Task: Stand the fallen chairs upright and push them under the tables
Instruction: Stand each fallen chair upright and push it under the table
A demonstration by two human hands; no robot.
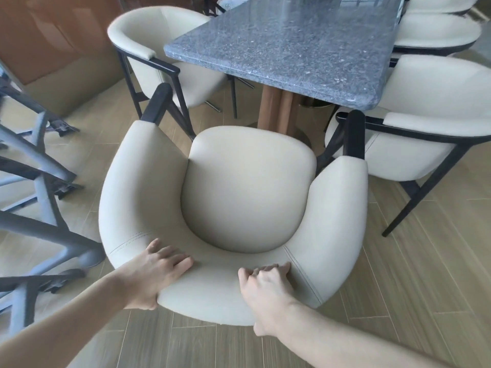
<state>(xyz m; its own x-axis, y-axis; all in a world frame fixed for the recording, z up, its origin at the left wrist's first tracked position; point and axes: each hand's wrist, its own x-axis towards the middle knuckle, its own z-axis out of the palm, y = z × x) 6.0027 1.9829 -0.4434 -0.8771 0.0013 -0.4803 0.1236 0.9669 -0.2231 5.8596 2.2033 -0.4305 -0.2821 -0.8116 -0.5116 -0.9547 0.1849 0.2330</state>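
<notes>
A cream upholstered armchair [247, 192] with black arm ends stands upright right below me, its seat facing the near end of a grey speckled stone table [297, 49]. The chair's front sits just short of the table edge. My left hand [156, 272] grips the curved backrest on its left side, thumb behind and fingers over the top. My right hand [265, 288] holds the same backrest to the right, fingers curled over the rim.
Matching cream chairs stand upright at the table's left side [159, 49] and right side [430, 118], with more at the far right [438, 30]. Dark metal frames [39, 187] crowd the left edge. A wooden pedestal [276, 110] holds the table over wood-look floor.
</notes>
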